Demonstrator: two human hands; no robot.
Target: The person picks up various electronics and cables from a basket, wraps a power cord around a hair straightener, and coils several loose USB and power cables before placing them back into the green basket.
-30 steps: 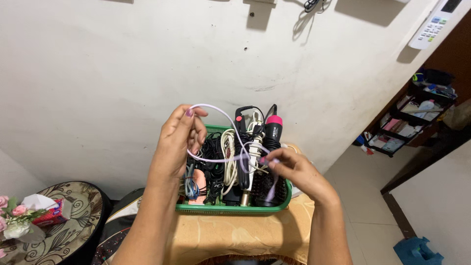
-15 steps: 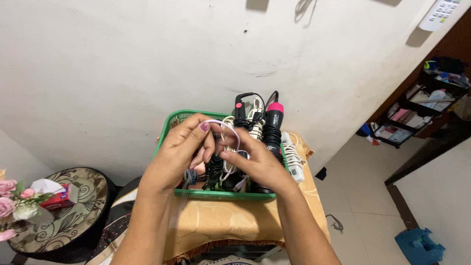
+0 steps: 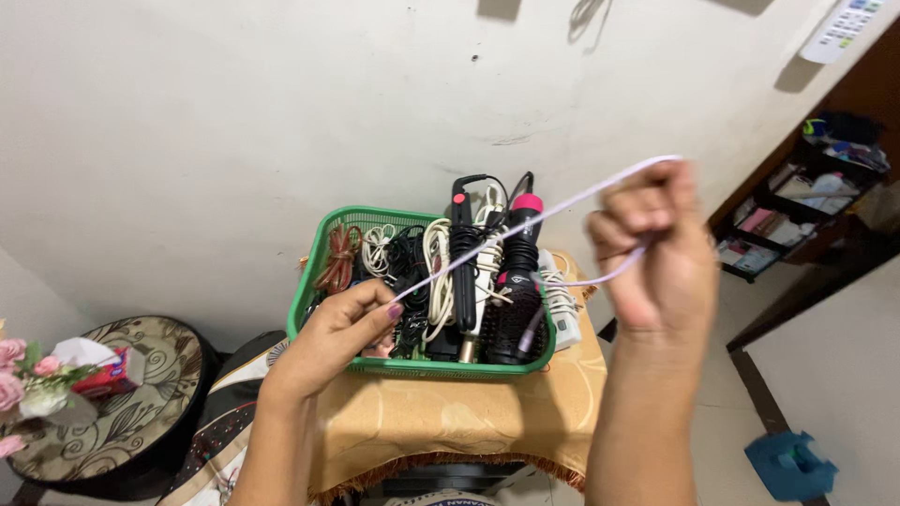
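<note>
Head view looks down on two bare hands stretching a pale lilac cable (image 3: pixel 497 240) taut above a green basket (image 3: pixel 309 281). Left hand (image 3: pixel 342 328) sits low, over the basket's front left part, its grip pressed together with thumb and forefinger pinching the cable's lower end. Right hand (image 3: pixel 652 248) is raised higher and off to the right, past the table's right edge, closed in a fist with the cable gripped inside; a short loop of it hangs out just left of the fist. Between the two hands the cable runs in a straight slanted line, rising from left to right, clear of the basket's contents. The basket stands on a small table covered by a yellow cloth (image 3: pixel 450 426), against a white wall (image 3: pixel 234 122). Inside it lie coiled black and white cords, a black hair iron (image 3: pixel 461 253) and a round brush (image 3: pixel 516 300) with a pink band. A white power strip (image 3: pixel 560 300) rests just beside the basket's right rim. A side table (image 3: pixel 141 412) with pink flowers (image 3: pixel 19 375) stands well apart on the left.
</note>
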